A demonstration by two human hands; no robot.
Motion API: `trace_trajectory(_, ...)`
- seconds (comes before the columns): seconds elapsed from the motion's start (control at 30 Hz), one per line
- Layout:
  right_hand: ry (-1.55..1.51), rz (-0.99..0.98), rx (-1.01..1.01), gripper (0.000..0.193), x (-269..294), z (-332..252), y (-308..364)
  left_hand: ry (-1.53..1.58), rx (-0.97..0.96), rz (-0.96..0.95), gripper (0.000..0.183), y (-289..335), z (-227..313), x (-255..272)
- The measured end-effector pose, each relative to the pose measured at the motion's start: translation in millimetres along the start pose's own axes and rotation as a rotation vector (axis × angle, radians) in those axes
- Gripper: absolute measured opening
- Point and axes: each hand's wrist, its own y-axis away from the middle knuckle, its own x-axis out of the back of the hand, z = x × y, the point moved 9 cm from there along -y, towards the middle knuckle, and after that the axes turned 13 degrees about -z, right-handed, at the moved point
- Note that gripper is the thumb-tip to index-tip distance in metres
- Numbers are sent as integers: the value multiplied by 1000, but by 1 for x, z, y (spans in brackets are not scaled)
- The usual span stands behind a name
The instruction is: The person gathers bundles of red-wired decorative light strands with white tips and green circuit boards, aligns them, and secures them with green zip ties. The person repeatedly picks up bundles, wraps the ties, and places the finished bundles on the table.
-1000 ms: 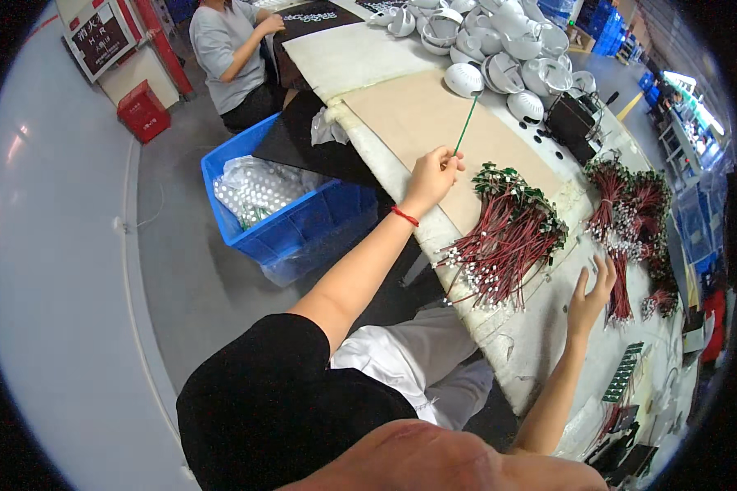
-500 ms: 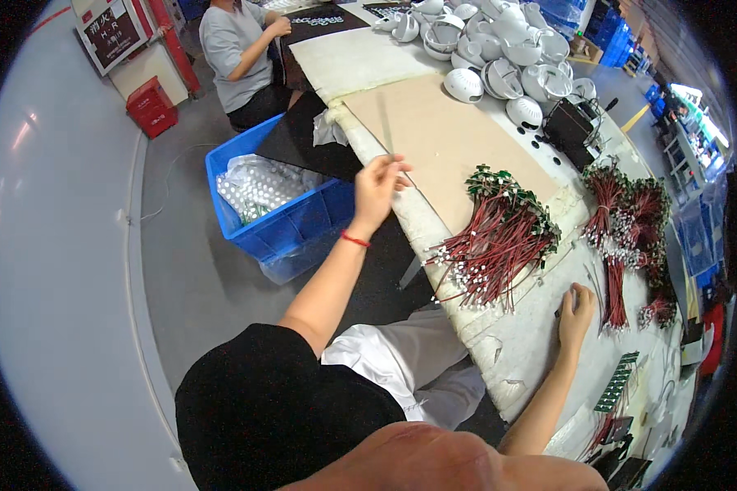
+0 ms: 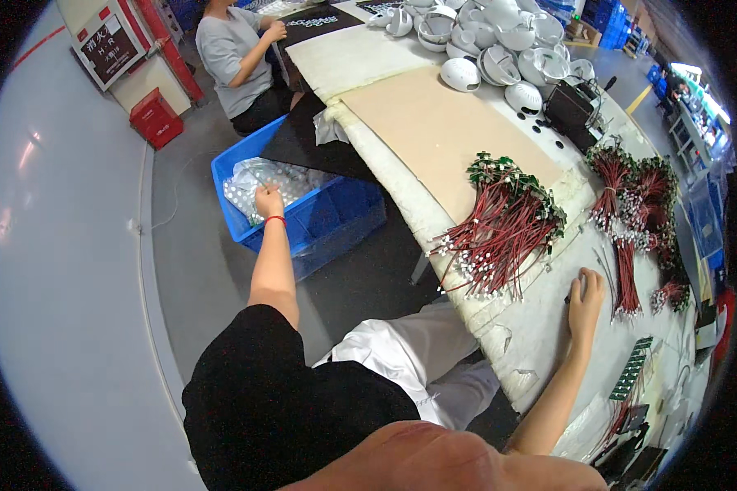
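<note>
My left hand is closed, reaching over the blue bin on the floor to my left. A thin pale strip seems to stick out past its fingers, too faint to name. Inside the bin lies clear plastic wrap with round pale spots. My right hand rests on the covered table with curled fingers; a small dark bit shows at the fingertips, too small to name. Left of it lies a loose heap of dark red wires with white connectors and small green boards.
Tied wire bundles lie right of my right hand, near a green circuit-board panel. Beyond the tan board are piled white domed shells and a black box. A co-worker sits at the far left.
My left hand has swung left and down from the table edge to over the blue bin. My right hand stays at nearly the same spot on the table.
</note>
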Motion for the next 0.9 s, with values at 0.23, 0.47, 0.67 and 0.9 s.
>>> trace_trajectory(0.23, -32, -3, -9, 24, -1, 0, -2, -402, 322, -68, 29, 0, -60, 11)
trace_trajectory(0.47, -65, -9, -18, 25, -3, 9, -4, -518, 318, -170, 41, -1, -67, 8)
trace_trajectory(0.67, -119, 3, 19, 25, -5, 9, -7, -641, 232, -220, 49, -1, -77, 2)
trace_trajectory(0.9, -70, 11, -2, 25, -1, 7, -4, -663, 176, -398, 47, 12, -46, -4)
